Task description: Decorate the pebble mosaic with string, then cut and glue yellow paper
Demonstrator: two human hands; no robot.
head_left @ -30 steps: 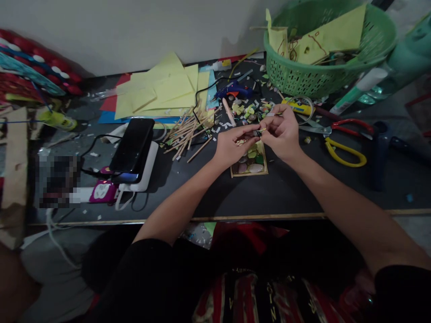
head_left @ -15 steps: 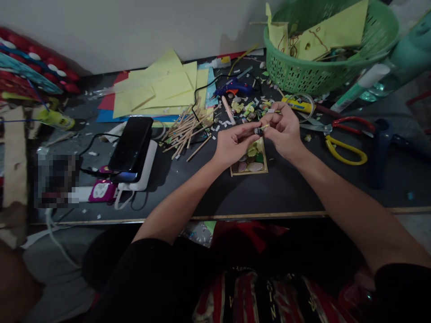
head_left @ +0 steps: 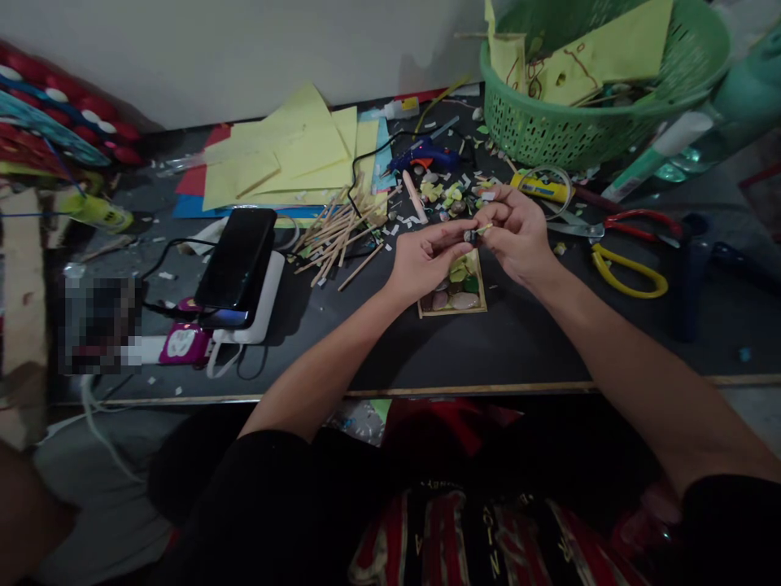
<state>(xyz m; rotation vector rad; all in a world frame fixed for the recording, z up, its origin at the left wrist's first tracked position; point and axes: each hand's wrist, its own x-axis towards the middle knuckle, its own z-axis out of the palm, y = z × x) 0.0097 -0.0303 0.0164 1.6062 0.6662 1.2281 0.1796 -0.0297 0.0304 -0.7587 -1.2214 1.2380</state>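
My left hand [head_left: 423, 262] and my right hand [head_left: 517, 233] meet above a small cardboard tile [head_left: 454, 298] covered with coloured pebbles. The left fingers pinch a small dark pebble [head_left: 469, 236] at their tips. The right fingers are closed on a small yellow-green scrap [head_left: 484, 229] that touches the pebble. Both hands hover just over the black table [head_left: 500, 350], a little behind the tile.
A heap of wooden sticks [head_left: 342, 230] lies left of the hands, with a phone on a power bank [head_left: 239, 273] further left. A blue glue gun [head_left: 425, 155], yellow paper sheets [head_left: 286, 159], a green basket [head_left: 586, 81] and red and yellow scissors [head_left: 622, 244] surround them.
Both hands have stayed together over the tile with small finger movements only. The view has shifted slightly.
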